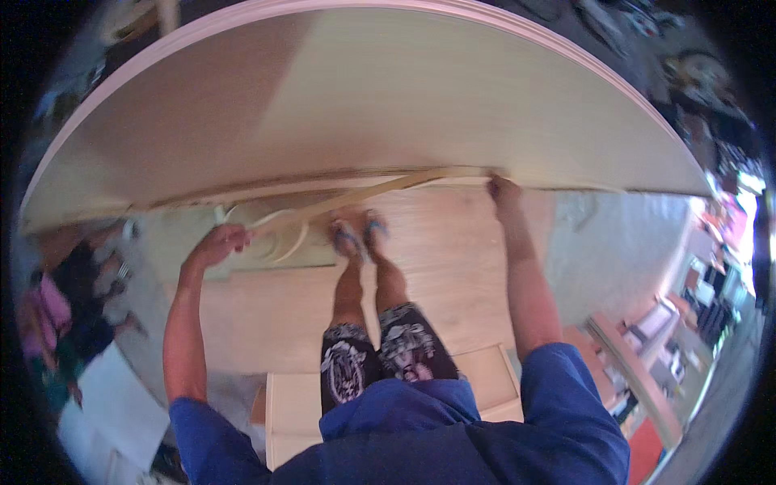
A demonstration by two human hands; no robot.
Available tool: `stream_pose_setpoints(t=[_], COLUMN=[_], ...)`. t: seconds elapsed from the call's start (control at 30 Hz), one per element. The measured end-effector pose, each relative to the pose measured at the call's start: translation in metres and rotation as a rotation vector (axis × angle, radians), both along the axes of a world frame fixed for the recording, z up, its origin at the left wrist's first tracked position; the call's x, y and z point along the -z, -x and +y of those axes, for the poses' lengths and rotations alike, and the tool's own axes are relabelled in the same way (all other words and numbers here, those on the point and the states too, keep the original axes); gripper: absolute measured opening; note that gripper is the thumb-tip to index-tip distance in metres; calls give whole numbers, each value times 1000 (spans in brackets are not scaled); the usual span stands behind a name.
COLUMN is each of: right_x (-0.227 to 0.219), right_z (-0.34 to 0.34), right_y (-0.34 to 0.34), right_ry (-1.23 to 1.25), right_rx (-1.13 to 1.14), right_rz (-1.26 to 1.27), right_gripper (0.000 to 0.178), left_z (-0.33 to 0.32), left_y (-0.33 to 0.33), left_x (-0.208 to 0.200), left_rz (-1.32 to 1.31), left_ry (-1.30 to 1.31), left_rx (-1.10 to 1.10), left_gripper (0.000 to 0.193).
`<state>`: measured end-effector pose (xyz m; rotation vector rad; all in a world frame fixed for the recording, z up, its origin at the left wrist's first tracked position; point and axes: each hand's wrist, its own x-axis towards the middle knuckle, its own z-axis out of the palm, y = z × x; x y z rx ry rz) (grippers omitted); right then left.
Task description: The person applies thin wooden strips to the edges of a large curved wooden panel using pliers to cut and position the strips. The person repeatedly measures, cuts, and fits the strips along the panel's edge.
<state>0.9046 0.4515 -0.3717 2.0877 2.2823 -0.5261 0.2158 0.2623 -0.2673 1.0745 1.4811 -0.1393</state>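
A large pale panel (420, 97) with a moulded far rim spreads in front of me, its near edge running across the view. A long, thin, light wood-coloured strip (356, 196) slants from my left hand up to that edge. My left hand (222, 244) is closed, pinching the strip a short way off the panel. At the panel's near edge, my right hand (504, 191) has its fingers closed on the strip, its fingertips partly hidden. Below the edge, near my left hand, a loose curl of strip (293, 242) hangs over the floor.
My sandalled feet stand on a light wooden board (453, 267). Behind me is a pale framed panel (283, 404). People (77, 295) sit at the left beside a white sheet (113, 404). A wooden beam (634, 376) and assorted boxes lie at the right.
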Motion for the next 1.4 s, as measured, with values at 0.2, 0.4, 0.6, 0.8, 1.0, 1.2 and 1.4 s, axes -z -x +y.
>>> stream_pose_setpoints(t=[0.2, 0.4, 0.6, 0.8, 1.0, 1.2, 1.4], right_x=[13, 8, 11, 0, 0, -13, -20], right_z=[8, 10, 23, 28, 31, 31, 33], right_y=[-10, -23, -38, -49, -63, -53, -43], right_ry=[359, 327, 453, 436, 598, 528, 511], right_rx=[944, 842, 987, 880, 983, 934, 1131], right_rz=[1158, 1031, 1246, 1086, 1237, 1128, 1164], right_gripper=[12, 10, 7, 12, 33, 25, 20], left_z=[0, -5, -17, -35, -30, -17, -20], left_y=[101, 150, 219, 285, 306, 307, 319], left_x=[-68, -76, -58, -34, -2, 5, 41], left_rz=[240, 285, 417, 432, 455, 208, 301], left_ry=[-162, -210, -135, -307, -338, -261, -253], left_rx=[56, 90, 94, 189, 37, -158, -61], left_gripper=[41, 42, 39, 41, 44, 45, 47])
